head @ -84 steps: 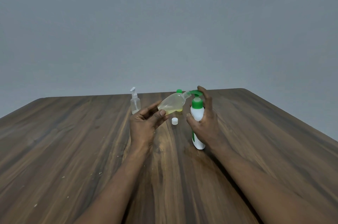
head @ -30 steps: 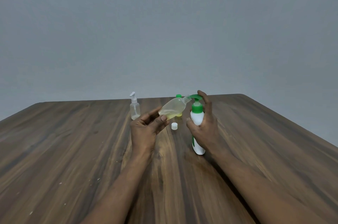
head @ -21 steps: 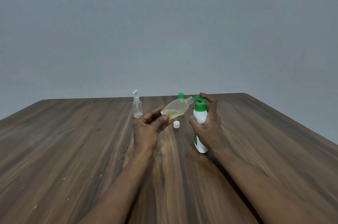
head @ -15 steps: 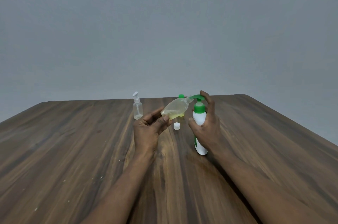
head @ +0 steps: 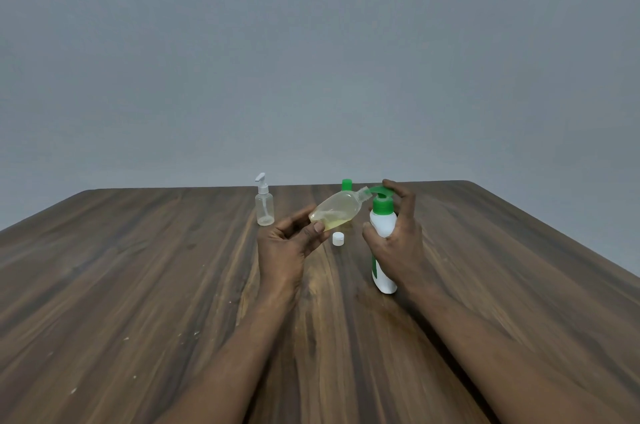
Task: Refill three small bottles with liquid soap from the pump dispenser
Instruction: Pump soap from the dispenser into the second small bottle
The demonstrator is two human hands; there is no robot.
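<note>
hands of one person work over a dark wooden table (head: 138,285). left hand (head: 282,247), near the middle, pinches the base of a small clear bottle (head: 337,212) between thumb and curled fingers. that bottle is lifted off the table and tilted, its open neck pointing up and right to meet the green spout of the pump dispenser (head: 382,228); pale yellow liquid pools in its lower side. right hand (head: 398,243) wraps the white body of the dispenser, which stands upright on the table just right of centre, with one finger curled over the green pump head. a small white cap (head: 338,238) lies on the table between the two hands, below the tilted bottle. farther back on the left stands a clear spray bottle (head: 265,207), upright and apart from the hands. a green-capped bottle (head: 346,184) stands behind the tilted one, mostly hidden. a plain grey wall (head: 311,42) fills the far side.
</note>
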